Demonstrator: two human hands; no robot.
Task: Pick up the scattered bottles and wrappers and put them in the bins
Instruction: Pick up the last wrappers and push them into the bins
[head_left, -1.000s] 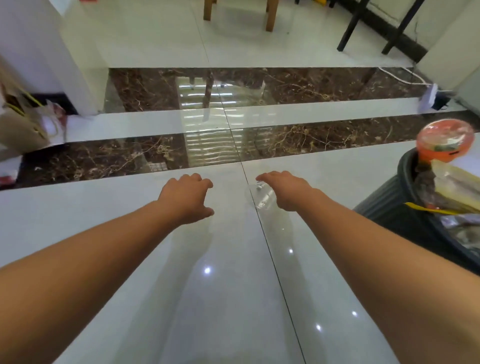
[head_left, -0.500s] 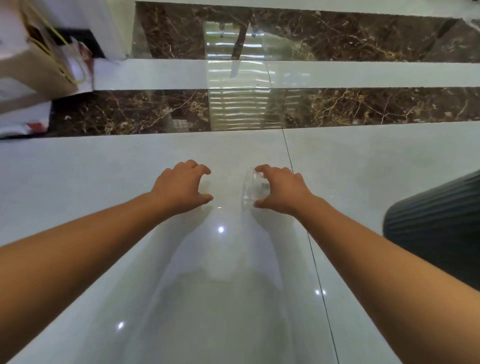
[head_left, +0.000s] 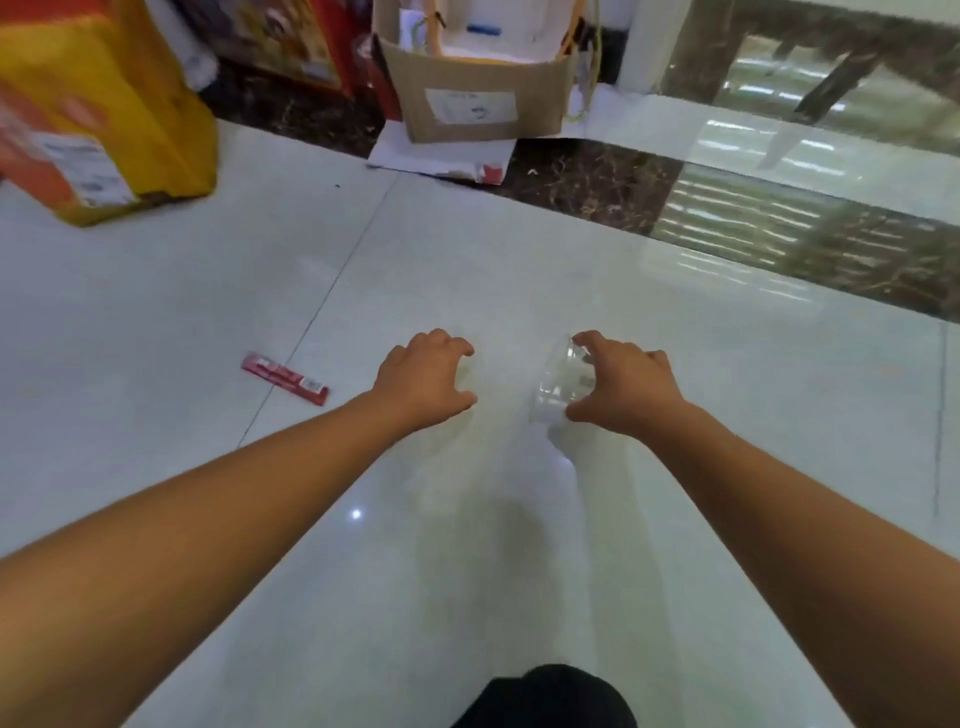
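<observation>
Clear plastic container (head_left: 558, 387): tilted, gripped by the right hand (head_left: 621, 387), well in front of the cardboard box (head_left: 483, 111). Red wrapper (head_left: 284, 378): flat on the floor, front-left of the box.

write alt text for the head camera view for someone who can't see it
Seen from above, a person's right hand grips a clear plastic container over a glossy white tiled floor, while the left hand hovers empty beside it. A red wrapper lies on the floor to the left; a cardboard box and yellow package stand farther back.
</observation>
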